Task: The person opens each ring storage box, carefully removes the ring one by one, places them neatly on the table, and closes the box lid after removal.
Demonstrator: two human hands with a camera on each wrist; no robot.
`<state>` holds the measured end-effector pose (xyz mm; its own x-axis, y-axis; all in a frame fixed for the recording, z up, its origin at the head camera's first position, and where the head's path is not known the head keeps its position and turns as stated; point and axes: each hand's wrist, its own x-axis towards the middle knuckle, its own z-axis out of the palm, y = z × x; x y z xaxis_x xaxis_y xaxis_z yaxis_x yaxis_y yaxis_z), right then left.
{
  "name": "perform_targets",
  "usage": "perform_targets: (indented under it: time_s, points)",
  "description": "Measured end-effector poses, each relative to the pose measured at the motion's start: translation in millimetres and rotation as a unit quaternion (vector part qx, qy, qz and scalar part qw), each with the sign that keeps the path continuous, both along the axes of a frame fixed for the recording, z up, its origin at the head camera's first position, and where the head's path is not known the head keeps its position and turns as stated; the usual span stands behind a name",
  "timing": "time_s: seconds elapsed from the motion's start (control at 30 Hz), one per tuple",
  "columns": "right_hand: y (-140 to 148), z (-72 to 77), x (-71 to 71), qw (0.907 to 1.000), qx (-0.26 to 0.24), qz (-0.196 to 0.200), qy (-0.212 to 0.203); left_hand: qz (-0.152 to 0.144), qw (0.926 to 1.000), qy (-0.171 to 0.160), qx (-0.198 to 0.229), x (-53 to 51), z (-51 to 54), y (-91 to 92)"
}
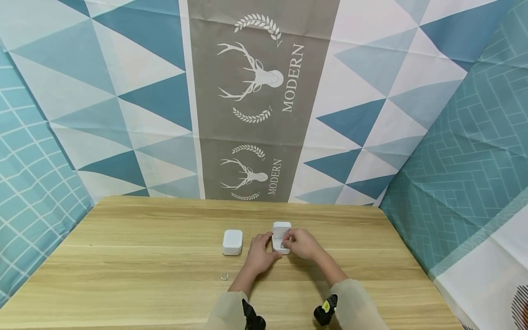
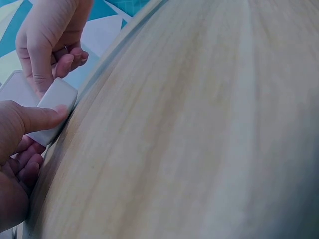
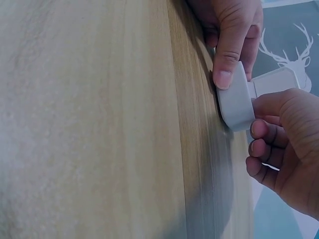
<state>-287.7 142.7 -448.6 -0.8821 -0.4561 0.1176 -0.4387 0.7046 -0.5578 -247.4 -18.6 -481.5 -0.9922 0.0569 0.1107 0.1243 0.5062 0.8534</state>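
A white ring box [image 1: 282, 229] stands on the wooden table with its lid raised. My left hand [image 1: 259, 255] grips the box's lower part from the left, the thumb on its front face, as the right wrist view also shows. From the right, my right hand [image 1: 304, 244] reaches into the box with thumb and forefinger, pinching what looks like a small ring [image 1: 283, 245]. In both wrist views those fingertips are hidden behind the box wall. A second white box [image 1: 233, 242], its lid down, sits left of my left hand. Nearer the front lies a silver-coloured ring [image 1: 224, 276].
The wooden table [image 1: 136, 256] runs to a patterned cloth backdrop [image 1: 156, 114] behind it. Tiled-pattern cloths hang at the left and right. A black wrist camera [image 1: 325, 310] is strapped at the right sleeve, another [image 1: 252, 316] at the left.
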Motion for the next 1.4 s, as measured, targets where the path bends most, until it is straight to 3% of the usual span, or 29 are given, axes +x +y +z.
perform_targets:
  time_s: [0.6, 1.4]
  points:
    - [2.4, 5.5, 1.7, 0.9989, -0.025, -0.032, -0.022, 0.003, 0.9999, 0.009, -0.010, -1.1, 0.7, 0.4]
    - [8.4, 9.4, 5.6, 0.9986, -0.031, -0.029, -0.030, 0.001, 0.9999, 0.007, -0.007, -0.9, -0.7, 0.2]
